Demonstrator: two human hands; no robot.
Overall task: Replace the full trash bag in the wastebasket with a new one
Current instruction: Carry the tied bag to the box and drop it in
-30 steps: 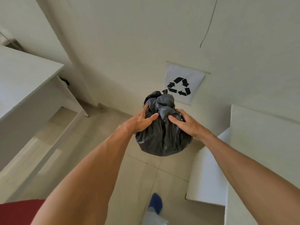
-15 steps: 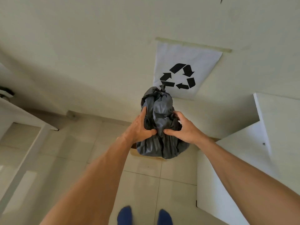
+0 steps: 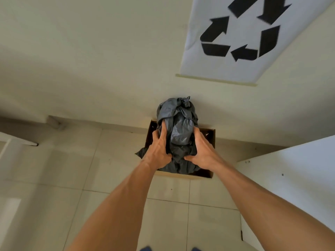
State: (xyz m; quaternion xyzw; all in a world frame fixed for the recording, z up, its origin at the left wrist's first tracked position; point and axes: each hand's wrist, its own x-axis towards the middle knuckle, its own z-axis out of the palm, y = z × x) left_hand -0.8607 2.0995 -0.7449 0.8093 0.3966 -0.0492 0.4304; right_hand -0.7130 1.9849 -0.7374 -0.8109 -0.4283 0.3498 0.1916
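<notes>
Now left hand (image 3: 159, 151) and right hand (image 3: 203, 153) clasp the trash bag (image 3: 178, 127) between them, over the cardboard box (image 3: 210, 140)

Box interior (image 3: 208, 136) mostly behind the bag (image 3: 179, 131); recycling sign (image 3: 241, 38) cropped at top edge.

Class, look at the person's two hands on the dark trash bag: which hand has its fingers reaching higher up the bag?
The left hand: its fingers run up the trash bag, while the right hand grips lower.
</notes>
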